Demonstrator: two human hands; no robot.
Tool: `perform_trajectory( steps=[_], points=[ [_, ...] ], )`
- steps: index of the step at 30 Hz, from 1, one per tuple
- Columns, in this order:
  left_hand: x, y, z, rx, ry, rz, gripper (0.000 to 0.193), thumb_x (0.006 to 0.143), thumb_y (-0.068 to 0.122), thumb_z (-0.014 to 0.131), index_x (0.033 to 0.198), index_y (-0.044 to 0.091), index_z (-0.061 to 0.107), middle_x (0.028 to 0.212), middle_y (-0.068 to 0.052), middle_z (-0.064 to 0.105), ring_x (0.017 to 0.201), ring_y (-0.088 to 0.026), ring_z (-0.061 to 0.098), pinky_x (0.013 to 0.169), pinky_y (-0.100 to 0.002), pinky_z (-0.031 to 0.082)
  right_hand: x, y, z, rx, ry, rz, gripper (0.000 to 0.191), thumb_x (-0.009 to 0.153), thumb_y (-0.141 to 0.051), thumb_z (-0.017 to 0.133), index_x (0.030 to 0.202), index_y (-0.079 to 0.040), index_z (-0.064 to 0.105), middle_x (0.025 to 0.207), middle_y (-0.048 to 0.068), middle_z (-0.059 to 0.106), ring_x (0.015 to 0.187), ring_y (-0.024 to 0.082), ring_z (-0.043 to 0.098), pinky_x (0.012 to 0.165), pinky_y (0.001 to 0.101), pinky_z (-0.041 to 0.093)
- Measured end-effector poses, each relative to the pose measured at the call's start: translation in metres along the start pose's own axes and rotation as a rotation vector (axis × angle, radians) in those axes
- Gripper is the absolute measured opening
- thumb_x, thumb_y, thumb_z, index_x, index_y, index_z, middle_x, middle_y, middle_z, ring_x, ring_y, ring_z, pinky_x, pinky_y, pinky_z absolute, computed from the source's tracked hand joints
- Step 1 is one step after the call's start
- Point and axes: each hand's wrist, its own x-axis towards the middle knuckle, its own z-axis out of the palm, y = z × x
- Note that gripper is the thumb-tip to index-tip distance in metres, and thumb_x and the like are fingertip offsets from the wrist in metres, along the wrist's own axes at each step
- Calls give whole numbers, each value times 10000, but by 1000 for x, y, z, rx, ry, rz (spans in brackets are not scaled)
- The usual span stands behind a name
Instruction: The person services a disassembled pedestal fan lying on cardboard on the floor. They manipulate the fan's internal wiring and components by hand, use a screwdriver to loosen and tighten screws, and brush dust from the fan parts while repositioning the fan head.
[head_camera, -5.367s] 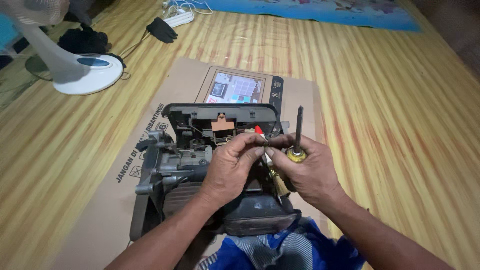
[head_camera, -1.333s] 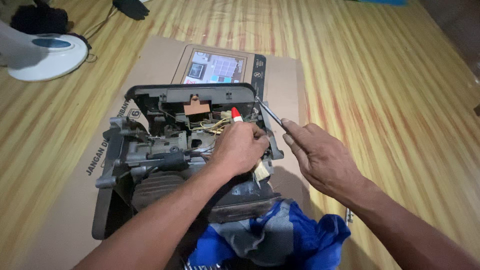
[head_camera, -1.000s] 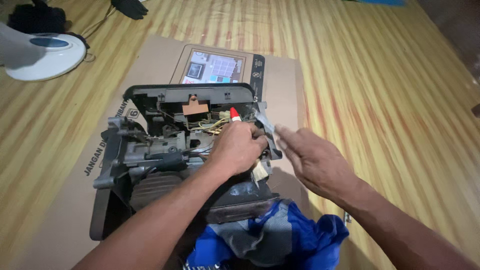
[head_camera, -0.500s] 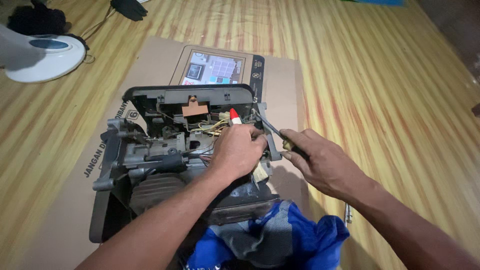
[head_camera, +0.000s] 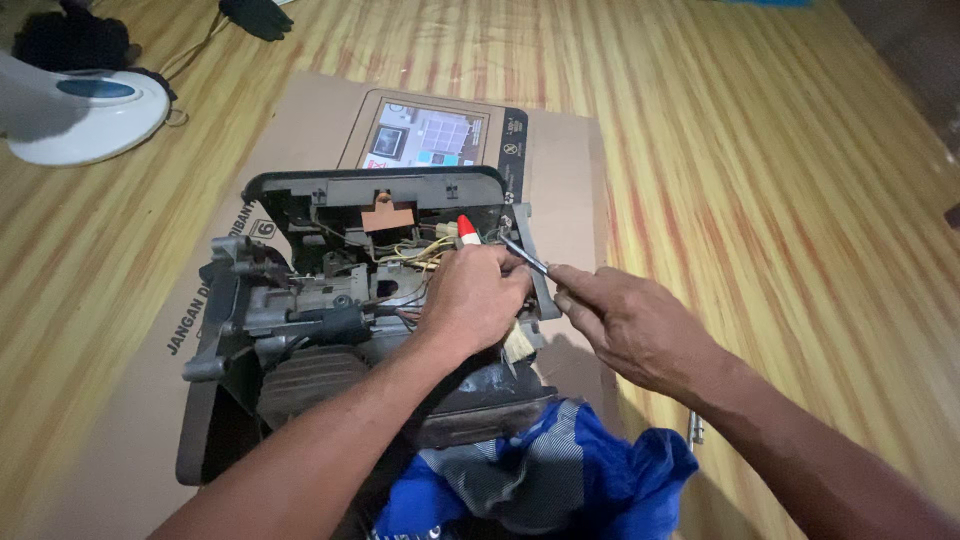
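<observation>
An opened dark grey machine (head_camera: 300, 330) with its cover off lies on a flattened cardboard sheet (head_camera: 560, 180). Yellow and white wires (head_camera: 415, 255) and a red-tipped part (head_camera: 466, 228) show inside it. My left hand (head_camera: 475, 300) rests on the machine's right side, fingers curled over the inner parts next to the wires. My right hand (head_camera: 625, 325) grips a thin metal screwdriver (head_camera: 525, 256), whose tip points into the machine just right of the red-tipped part.
A blue and grey cloth (head_camera: 560, 480) lies under the machine's near end. The white base of a fan (head_camera: 80, 105) stands at the far left on the wooden floor (head_camera: 780, 150). A black object (head_camera: 255, 15) lies beyond the cardboard. A small metal piece (head_camera: 696, 430) sits by my right forearm.
My right hand took the screwdriver away, then brought it back, and its tip now points into the machine by the red-tipped part. My left hand stayed on the machine.
</observation>
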Motion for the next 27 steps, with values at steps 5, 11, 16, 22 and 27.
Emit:
perform_trajectory(
  steps=[5,11,16,22,27],
  points=[
    [0,0,0,-21,-9,-19,285,829,290,671,994,100,805,892,-197,763,881,-356,756,847,-445,569,2,1,0,-34,88,120,364,985,-258,586,1320,-135,658,870,191,675,799,356,664,734,469,527],
    [0,0,-1,-22,-5,-39,282,832,297,683,1001,110,809,929,-198,758,906,-368,738,846,-461,557,4,5,4,-42,67,-44,356,976,-225,594,1301,-92,660,840,185,661,774,380,648,705,489,515],
    [1,-1,0,25,-21,-31,293,830,320,694,978,101,820,913,-208,756,909,-380,734,855,-468,553,1,5,7,-66,159,5,331,978,-259,597,1272,-127,671,809,171,651,757,360,655,679,479,512],
    [1,-2,1,-9,8,-34,319,820,330,685,1009,104,808,903,-217,754,902,-366,750,854,-457,570,4,3,3,-68,101,20,350,983,-252,585,1306,-140,657,829,176,640,794,372,648,701,488,507],
    [2,-2,2,28,-9,-16,298,836,314,681,1006,108,813,947,-186,763,923,-356,745,874,-454,553,7,2,3,-72,13,-30,337,979,-258,583,1284,-133,656,872,154,677,822,365,657,739,490,514]
  ],
)
